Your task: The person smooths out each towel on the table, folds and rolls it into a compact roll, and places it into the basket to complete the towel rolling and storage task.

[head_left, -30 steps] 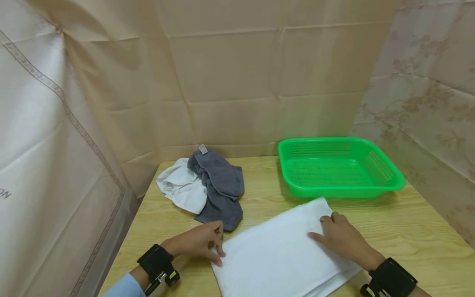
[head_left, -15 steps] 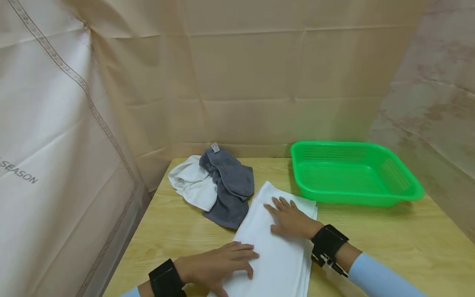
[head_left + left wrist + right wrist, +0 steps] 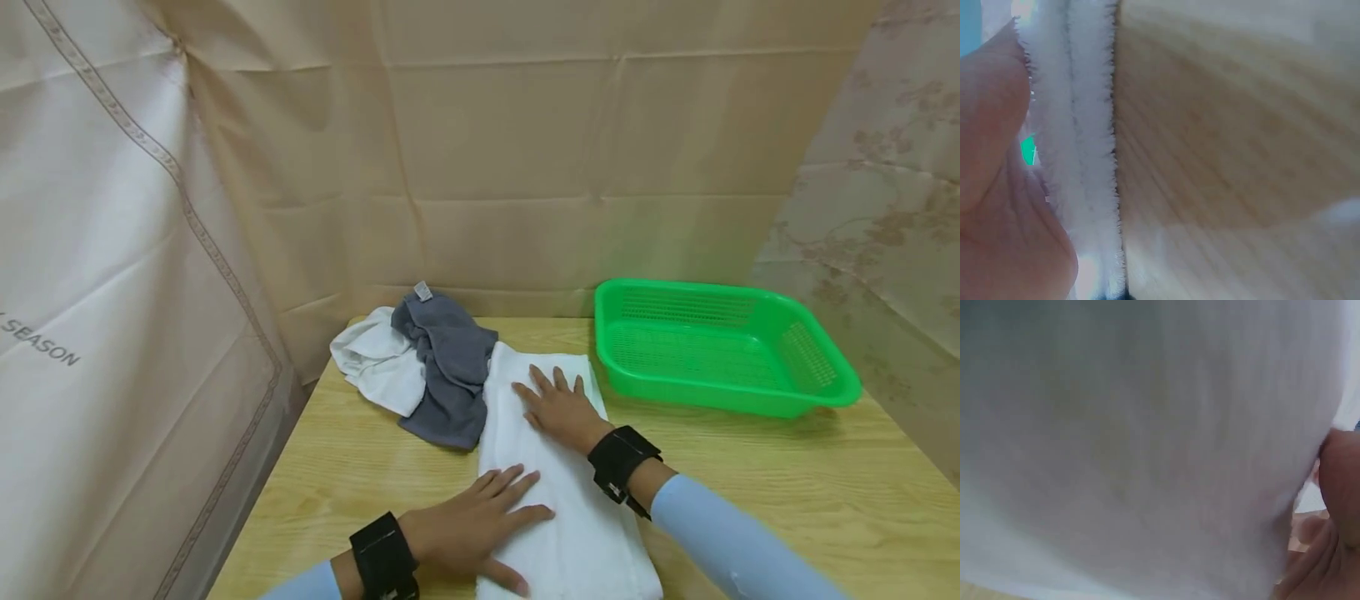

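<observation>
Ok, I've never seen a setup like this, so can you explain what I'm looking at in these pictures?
There's no machine here: these are a person's own bare hands, with a black strap on each wrist. The wide picture comes from a camera worn on the head, looking forward and down. The two close ones come from wrist cameras: the left shows the towel's layered edge, the right mostly blurred white fabric.

On the wooden table lies a folded white towel. The left hand and right hand rest on it, fingers spread, gripping nothing. In the wide picture, a grey cloth and crumpled white cloth lie left, a green basket right.
</observation>
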Action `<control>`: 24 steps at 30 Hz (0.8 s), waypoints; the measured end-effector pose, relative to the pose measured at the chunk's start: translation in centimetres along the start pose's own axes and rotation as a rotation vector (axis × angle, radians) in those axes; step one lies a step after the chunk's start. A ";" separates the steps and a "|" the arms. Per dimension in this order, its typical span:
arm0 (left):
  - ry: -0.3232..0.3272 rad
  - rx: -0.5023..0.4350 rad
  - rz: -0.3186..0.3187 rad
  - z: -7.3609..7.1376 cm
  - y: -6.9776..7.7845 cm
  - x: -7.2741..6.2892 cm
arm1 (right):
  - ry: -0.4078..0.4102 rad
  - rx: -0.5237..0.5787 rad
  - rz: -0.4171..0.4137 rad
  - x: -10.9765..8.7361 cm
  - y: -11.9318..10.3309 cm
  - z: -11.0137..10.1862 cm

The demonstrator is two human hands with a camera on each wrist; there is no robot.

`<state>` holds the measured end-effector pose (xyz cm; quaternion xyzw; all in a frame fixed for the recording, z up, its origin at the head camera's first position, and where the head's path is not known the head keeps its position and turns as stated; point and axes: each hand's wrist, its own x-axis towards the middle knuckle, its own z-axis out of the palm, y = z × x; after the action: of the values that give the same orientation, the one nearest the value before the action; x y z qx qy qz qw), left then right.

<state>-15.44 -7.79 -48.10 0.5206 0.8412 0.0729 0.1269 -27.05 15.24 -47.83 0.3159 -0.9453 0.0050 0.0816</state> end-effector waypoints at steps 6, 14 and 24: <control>0.012 -0.039 0.007 -0.1 -0.2 0.3 | -0.051 0.237 0.022 -2.7 2.7 0.5; 0.105 -0.016 0.087 0.7 0.2 -0.3 | 0.092 0.210 -0.061 -8.0 4.0 -0.4; 0.242 0.038 0.254 1.4 0.9 -2.7 | 0.093 0.423 -0.356 -18.6 -0.9 -3.1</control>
<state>-13.11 -9.79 -48.82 0.6124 0.7790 0.1346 0.0047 -11.47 25.81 -47.76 0.4865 -0.8480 0.2026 0.0568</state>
